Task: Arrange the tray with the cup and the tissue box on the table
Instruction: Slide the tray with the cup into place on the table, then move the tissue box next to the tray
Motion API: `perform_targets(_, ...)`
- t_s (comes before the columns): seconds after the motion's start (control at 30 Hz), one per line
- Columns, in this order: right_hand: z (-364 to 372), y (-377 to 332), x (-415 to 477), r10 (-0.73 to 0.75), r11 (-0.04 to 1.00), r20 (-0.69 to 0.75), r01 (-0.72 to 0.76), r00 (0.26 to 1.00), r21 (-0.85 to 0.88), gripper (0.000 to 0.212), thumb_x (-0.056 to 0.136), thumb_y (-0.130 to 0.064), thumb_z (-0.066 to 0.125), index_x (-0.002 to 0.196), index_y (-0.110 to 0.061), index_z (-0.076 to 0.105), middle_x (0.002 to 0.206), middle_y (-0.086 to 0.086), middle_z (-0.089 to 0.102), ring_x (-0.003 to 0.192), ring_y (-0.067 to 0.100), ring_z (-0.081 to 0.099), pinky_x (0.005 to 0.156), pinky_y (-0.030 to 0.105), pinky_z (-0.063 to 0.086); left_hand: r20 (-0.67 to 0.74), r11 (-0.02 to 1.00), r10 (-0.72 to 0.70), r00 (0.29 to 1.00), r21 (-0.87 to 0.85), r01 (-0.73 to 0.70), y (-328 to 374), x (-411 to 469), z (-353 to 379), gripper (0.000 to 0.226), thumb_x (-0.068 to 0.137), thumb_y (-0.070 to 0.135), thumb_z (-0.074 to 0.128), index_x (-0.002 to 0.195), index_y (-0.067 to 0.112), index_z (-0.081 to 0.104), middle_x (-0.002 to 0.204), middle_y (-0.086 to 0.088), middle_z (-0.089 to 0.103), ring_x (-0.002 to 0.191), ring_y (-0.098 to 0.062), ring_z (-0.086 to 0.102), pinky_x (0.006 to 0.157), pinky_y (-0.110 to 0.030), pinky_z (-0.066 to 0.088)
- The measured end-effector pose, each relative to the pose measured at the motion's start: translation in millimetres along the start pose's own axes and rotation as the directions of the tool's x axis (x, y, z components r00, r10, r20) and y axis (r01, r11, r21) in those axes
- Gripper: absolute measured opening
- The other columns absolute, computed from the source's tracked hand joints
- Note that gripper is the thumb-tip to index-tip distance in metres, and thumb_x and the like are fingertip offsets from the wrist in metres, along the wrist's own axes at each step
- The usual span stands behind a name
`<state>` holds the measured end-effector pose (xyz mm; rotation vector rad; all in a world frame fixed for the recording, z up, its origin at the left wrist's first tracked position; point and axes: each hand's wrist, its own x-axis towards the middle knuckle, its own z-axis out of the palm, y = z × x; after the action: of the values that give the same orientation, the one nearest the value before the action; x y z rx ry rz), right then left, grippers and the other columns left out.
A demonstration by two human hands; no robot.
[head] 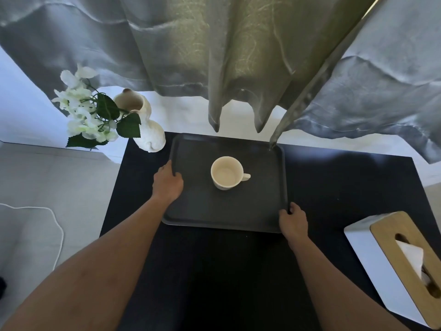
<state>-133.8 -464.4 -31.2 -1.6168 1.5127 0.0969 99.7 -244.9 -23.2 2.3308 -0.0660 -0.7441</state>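
A dark grey tray [262, 211] lies on the far half of the black table [214, 271]. An empty cream cup [226, 173] stands upright near the tray's middle, handle pointing right. My left hand [167, 182] grips the tray's left rim, thumb over the edge. My right hand [293, 220] grips the tray's near right corner. A white tissue box [372, 263] with a wooden lid and a tissue poking from its slot sits at the table's right edge, apart from the tray.
A white vase [148, 130] with white flowers and green leaves stands at the table's far left corner, close to the tray. Grey curtains [238, 68] hang behind the table, their hems just above the tray's far edge. A white cable [57, 225] lies on the floor at left.
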Motion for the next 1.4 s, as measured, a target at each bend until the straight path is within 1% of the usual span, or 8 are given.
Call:
perform_targets(0.23,-29.1,-1.3,-13.9,-0.122,0.992,-0.001,0.122,0.993,-0.015,0.046,0.099,-0.020,0.047,0.144,-0.011,0.043,0.145,0.011,0.047,0.126,0.024,0.050,0.097,0.034,0.040,-0.244,0.990,0.141,0.960,0.027,-0.139,15.7,-19.7,11.9,0.038,0.094,0.019,0.042,0.129,0.012,0.054,0.129,-0.015,0.055,0.119,-0.035,0.052,0.102,-0.051,0.040)
perform_targets(0.37,-61.7,-3.1,-14.5,-0.203,0.979,-0.017,0.202,0.979,-0.037,0.030,0.100,-0.022,0.044,0.123,-0.011,0.061,0.103,0.001,0.064,0.081,0.005,0.054,0.075,0.026,0.039,-0.339,0.965,0.244,0.908,-0.008,-0.262,48.6,-35.8,14.4,0.029,0.095,0.019,0.041,0.113,0.013,0.063,0.115,-0.010,0.066,0.108,-0.029,0.060,0.092,-0.037,0.042)
perform_targets(0.5,-94.9,0.6,-13.6,-0.278,0.960,-0.028,0.279,0.960,0.009,0.027,0.100,-0.021,0.045,0.109,-0.009,0.067,0.088,0.000,0.066,0.078,0.010,0.061,0.085,0.039,0.053,-0.357,0.927,0.349,0.867,-0.004,-0.375,89.7,-59.6,23.8,0.027,0.095,0.021,0.043,0.107,0.009,0.064,0.106,-0.013,0.068,0.099,-0.032,0.062,0.084,-0.037,0.044)
perform_targets(0.73,-186.2,30.7,-24.4,-0.411,0.912,-0.047,0.411,0.910,-0.017,0.020,0.098,-0.022,0.045,0.094,-0.016,0.064,0.089,0.006,0.066,0.081,0.020,0.062,0.082,0.039,0.051,-0.205,0.837,0.543,0.814,0.050,-0.545,155.6,-133.4,101.5,0.024,0.093,0.024,0.045,0.098,0.017,0.067,0.093,-0.006,0.074,0.090,-0.027,0.066,0.080,-0.035,0.047)
perform_targets(0.93,-260.7,88.4,-28.8,-0.368,0.928,-0.199,0.371,0.908,-0.023,0.034,0.099,-0.023,0.043,0.095,0.001,0.067,0.090,0.017,0.068,0.085,0.034,0.065,0.068,0.038,0.050,-0.005,0.781,0.623,0.782,0.049,-0.622,197.0,-196.2,185.2,0.016,0.094,0.026,0.049,0.098,0.023,0.064,0.089,0.002,0.070,0.085,-0.015,0.062,0.080,-0.032,0.047)
perform_targets(1.07,-297.0,134.0,-29.6,-0.319,0.934,-0.312,0.353,0.895,0.060,0.028,0.099,-0.021,0.045,0.085,-0.007,0.065,0.079,0.006,0.064,0.069,0.012,0.058,0.064,0.022,0.044,0.126,0.760,0.638,0.760,0.054,-0.647,215.6,-231.7,240.3,0.011,0.095,0.027,0.051,0.099,0.025,0.060,0.080,0.008,0.062,0.079,-0.010,0.060,0.073,-0.029,0.048)
perform_targets(1.23,-326.3,200.1,-28.1,-0.156,0.963,-0.393,0.229,0.906,0.145,0.026,0.098,-0.022,0.046,0.081,-0.012,0.064,0.078,0.006,0.065,0.073,0.016,0.062,0.068,0.027,0.048,0.264,0.790,0.576,0.774,0.064,-0.610,229.4,-260.6,300.3,0.028,0.092,0.033,0.051,0.117,0.024,0.057,0.108,0.002,0.061,0.100,-0.015,0.059,0.087,-0.035,0.049)
perform_targets(1.4,-328.9,248.7,-26.7,0.063,0.954,-0.351,0.047,0.934,0.296,0.025,0.099,-0.032,0.047,0.106,-0.011,0.058,0.093,0.007,0.063,0.082,0.017,0.060,0.078,0.035,0.045,0.301,0.794,0.509,0.806,0.196,-0.575,239.8,-270.6,328.5,0.041,0.092,0.034,0.048,0.131,0.021,0.048,0.127,-0.005,0.051,0.110,-0.020,0.054,0.092,-0.041,0.047)
